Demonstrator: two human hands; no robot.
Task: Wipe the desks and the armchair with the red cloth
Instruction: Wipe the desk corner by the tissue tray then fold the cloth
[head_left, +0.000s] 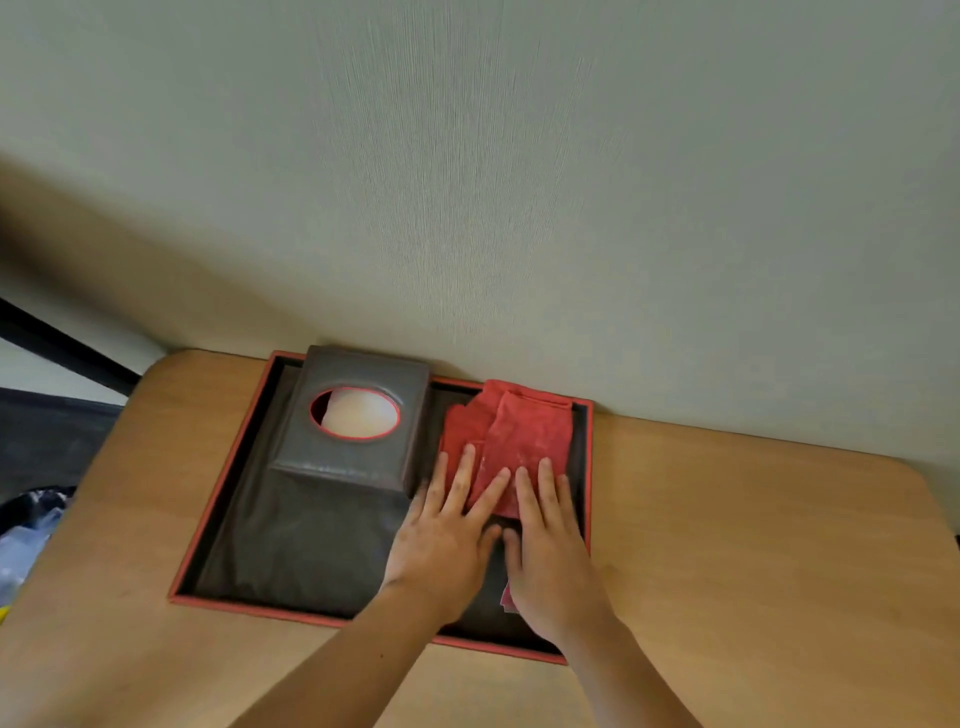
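The red cloth (511, 428) lies folded in the right part of a dark tray with a red rim (215, 499), on a light wooden desk (753, 545) against the wall. My left hand (447, 535) and my right hand (545, 545) rest flat side by side on the cloth's near edge, fingers spread and pointing away from me. Neither hand grips the cloth. A small red bit of cloth (508, 597) shows under my right palm.
A dark tissue box (353, 415) with an oval opening stands in the tray's back left, just left of the cloth. The wall rises directly behind the tray. At the far left, past the desk's edge, are dark items and a plastic bag (26, 540).
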